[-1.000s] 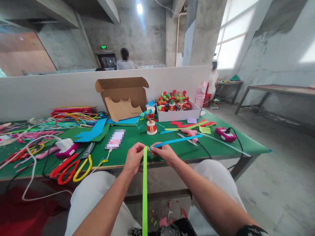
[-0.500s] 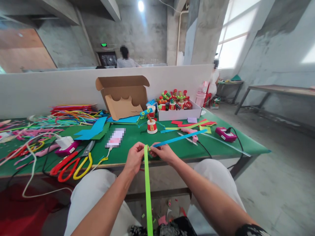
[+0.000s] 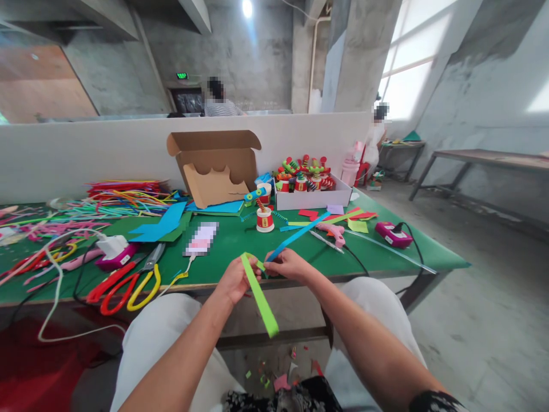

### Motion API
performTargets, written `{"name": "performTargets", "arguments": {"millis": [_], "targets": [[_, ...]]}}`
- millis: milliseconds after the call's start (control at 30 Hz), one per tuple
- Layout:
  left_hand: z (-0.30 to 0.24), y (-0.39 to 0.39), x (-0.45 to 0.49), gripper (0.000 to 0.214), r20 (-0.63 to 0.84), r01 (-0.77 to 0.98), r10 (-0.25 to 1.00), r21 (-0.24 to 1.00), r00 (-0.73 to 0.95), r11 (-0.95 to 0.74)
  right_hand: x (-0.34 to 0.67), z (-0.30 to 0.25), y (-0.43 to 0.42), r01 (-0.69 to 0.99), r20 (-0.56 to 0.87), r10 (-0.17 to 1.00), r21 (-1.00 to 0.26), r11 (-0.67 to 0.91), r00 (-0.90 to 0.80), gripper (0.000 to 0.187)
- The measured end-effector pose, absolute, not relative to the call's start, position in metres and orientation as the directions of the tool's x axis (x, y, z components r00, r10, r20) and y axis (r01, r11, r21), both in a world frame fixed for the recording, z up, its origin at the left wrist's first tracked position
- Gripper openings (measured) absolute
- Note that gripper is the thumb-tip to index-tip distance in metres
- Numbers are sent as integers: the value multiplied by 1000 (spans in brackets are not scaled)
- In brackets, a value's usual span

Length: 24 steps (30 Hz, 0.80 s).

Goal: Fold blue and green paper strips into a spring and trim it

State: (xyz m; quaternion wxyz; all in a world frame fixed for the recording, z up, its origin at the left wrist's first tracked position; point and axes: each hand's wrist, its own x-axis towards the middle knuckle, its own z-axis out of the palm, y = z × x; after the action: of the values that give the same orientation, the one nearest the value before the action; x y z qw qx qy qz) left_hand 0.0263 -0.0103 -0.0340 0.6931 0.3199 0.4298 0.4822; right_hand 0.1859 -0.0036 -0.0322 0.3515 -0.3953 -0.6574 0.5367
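My left hand (image 3: 234,278) is closed on a light green paper strip (image 3: 259,298), whose long end hangs down over my lap towards the table's front edge. A blue paper strip (image 3: 297,236) rises to the right from my right hand (image 3: 288,266), pinched between thumb and fingers. The two strips come close together between my fingertips; whether they are joined there I cannot tell. Just beyond my hands stands a small paper-cup figure (image 3: 265,220) in red and white, with a blue strip head and coiled arms.
Scissors (image 3: 146,286), a phone (image 3: 201,239) and a purple socket block (image 3: 115,258) lie left. At the right are a pink glue gun (image 3: 333,233), a pen and another purple block (image 3: 393,236). Behind stand an opened cardboard box (image 3: 214,150) and a white box (image 3: 309,200) of finished figures.
The green strip's lower end has swung up and right, out of my lap. The blue strip has tilted more steeply, its far end moving left. My hands still hold both.
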Motion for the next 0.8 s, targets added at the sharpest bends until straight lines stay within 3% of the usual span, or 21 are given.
{"name": "performTargets", "arguments": {"millis": [100,367,633,800], "targets": [[-31,-11,26,16,-360,-368,918,841,167,396,191,-28,-2,121,-47,894,-993,7,-445,25],[-27,-22,26,37,-251,-217,882,909,399,356,193,-23,-3,122,-120,860,-990,-68,-497,25],[-29,-20,32,40,-24,-287,999,957,45,36,186,-26,-6,-115,-77,906,-984,-136,-416,41],[-31,-21,34,35,51,-231,998,971,-29,-56,179,-30,-8,-132,-30,935,-988,-82,-355,47]]}}
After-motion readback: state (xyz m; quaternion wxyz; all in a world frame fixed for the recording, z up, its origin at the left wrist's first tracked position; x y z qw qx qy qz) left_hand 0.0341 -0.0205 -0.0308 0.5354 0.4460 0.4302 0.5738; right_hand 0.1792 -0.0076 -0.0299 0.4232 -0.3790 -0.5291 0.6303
